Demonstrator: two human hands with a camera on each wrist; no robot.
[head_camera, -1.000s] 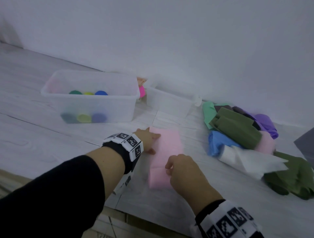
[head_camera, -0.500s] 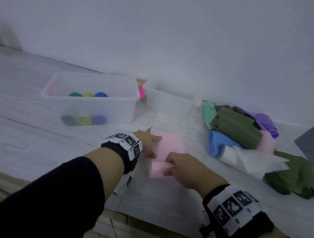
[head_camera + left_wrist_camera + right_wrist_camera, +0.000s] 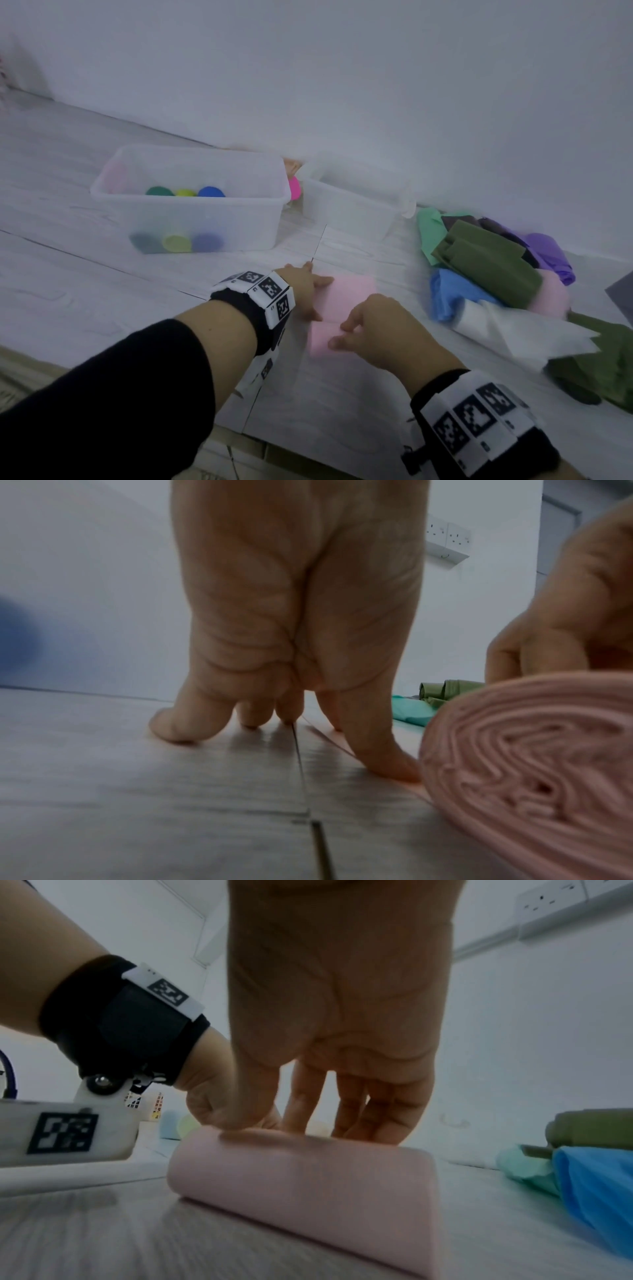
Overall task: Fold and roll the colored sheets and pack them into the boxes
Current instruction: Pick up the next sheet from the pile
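Observation:
A pink sheet [image 3: 349,291] lies on the white table, its near end wound into a roll [image 3: 322,337] [image 3: 301,1172] [image 3: 531,764]. My right hand [image 3: 373,329] [image 3: 325,1118] arches over the roll, fingers curled down its far side and thumb on top. My left hand [image 3: 308,287] [image 3: 291,718] presses straight fingers on the table and on the flat part of the sheet, with the thumb against the roll's left end. A large clear box [image 3: 239,222] holds green, yellow and blue rolls [image 3: 185,192]. A smaller clear box [image 3: 349,209] stands to its right.
A heap of loose sheets [image 3: 489,263] in green, blue, purple, pink and white lies at the right by the wall. A bright pink thing [image 3: 294,188] sits between the two boxes. The table's front edge runs just below my forearms.
The roll has grown and travelled away from me along the sheet, so less flat pink shows. My right hand moved forward with it. The left hand stayed in place.

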